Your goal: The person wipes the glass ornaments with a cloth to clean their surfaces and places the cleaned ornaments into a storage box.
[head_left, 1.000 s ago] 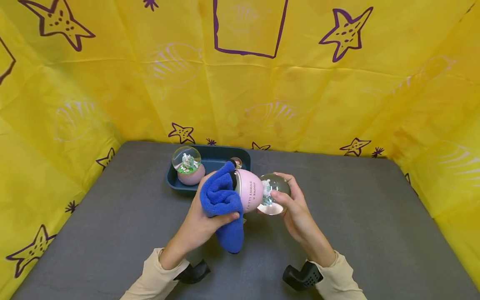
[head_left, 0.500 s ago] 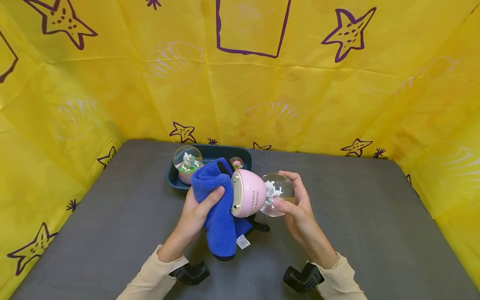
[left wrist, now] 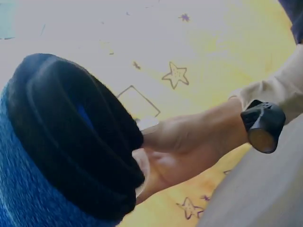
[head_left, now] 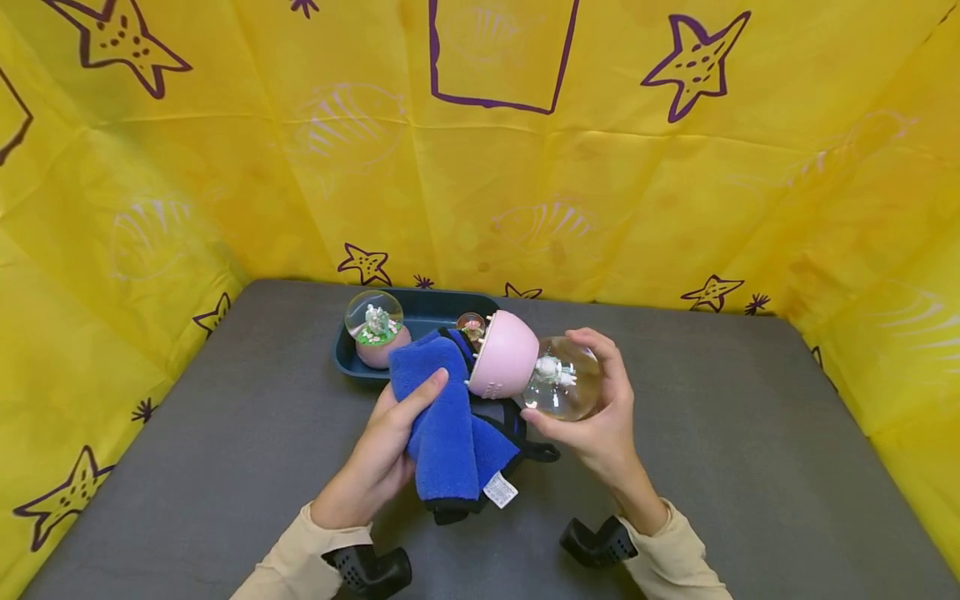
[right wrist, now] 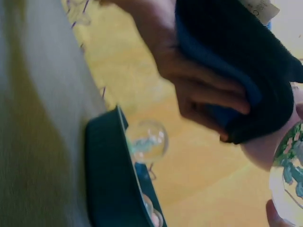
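Observation:
My right hand (head_left: pixel 600 417) grips a snow globe (head_left: pixel 504 357) by its clear ball, thumb below and fingers round the far side. The globe lies on its side in the air, its pink base pointing left and a small white figure inside. In my left hand (head_left: pixel 382 442) is a folded blue cloth (head_left: pixel 442 417) with black edging and a white tag, the thumb lying on top of it. The cloth's upper edge is right at the globe's base. In the right wrist view the left fingers curl round the cloth (right wrist: pixel 213 61), and part of the globe (right wrist: pixel 289 175) shows at the right.
Behind the hands a dark blue tray (head_left: pixel 431 302) stands on the grey table (head_left: pixel 712 417). A second pink-based snow globe (head_left: pixel 377 329) sits in its left end, a much smaller globe (head_left: pixel 471 325) at its right. A yellow patterned cloth (head_left: pixel 480 183) hangs around the table.
The snow globe has turned in my right hand and risen slightly to the right, and its lettering has rolled downward. My left hand has drawn the cloth off the base, and more of it hangs down.

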Action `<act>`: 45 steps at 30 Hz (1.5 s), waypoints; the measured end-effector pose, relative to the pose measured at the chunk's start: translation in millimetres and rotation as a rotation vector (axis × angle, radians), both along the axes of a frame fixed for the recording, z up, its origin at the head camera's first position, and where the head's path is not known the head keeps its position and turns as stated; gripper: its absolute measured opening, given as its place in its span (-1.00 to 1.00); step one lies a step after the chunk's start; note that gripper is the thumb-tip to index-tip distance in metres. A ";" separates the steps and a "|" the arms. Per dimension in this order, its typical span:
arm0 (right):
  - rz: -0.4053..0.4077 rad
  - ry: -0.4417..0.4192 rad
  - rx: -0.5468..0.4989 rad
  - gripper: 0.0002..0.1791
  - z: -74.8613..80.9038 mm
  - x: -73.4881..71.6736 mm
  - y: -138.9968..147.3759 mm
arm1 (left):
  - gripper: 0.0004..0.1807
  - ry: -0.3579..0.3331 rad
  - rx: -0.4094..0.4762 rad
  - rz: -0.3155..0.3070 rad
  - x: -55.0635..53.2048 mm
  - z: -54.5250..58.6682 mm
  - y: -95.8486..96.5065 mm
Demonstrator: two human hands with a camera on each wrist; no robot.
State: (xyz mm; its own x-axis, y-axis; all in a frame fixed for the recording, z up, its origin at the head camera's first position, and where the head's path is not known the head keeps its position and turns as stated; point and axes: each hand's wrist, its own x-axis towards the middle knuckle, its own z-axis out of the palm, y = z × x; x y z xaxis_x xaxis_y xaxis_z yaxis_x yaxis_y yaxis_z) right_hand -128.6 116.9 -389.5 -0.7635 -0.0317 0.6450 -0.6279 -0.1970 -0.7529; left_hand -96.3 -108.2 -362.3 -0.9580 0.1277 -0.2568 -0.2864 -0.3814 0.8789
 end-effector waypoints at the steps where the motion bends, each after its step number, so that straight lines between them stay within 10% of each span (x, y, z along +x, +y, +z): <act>1: -0.010 0.030 0.004 -0.02 0.2 -1.1 0.1 | -0.37 0.004 -0.004 0.007 -0.1 1.3 -1.0; 9: -0.111 0.032 0.033 -0.03 0.1 -7.9 7.9 | -0.32 0.161 -0.146 0.004 5.5 10.2 -11.9; 18: -0.176 -0.011 0.091 0.01 -8.0 -8.9 6.1 | -0.40 0.545 -0.458 0.029 3.1 14.5 -30.7; 32: -0.145 -0.074 0.096 -0.07 -4.5 -34.4 -13.8 | -0.36 0.547 -0.602 0.133 -3.4 25.1 -59.3; 45: -0.119 -0.076 0.307 -0.12 -1.3 -72.2 -49.0 | -0.29 0.620 -0.710 -0.199 3.3 -5.9 -58.2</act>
State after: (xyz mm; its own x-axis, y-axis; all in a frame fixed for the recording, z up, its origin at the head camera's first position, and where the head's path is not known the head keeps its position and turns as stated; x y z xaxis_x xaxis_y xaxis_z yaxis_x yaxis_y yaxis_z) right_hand -200.8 68.0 -390.8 -0.8191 -0.1232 0.5603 -0.5727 0.1175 -0.8113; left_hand -93.0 -166.4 -368.2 -0.9269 0.3122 0.2084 0.3050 0.3029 0.9029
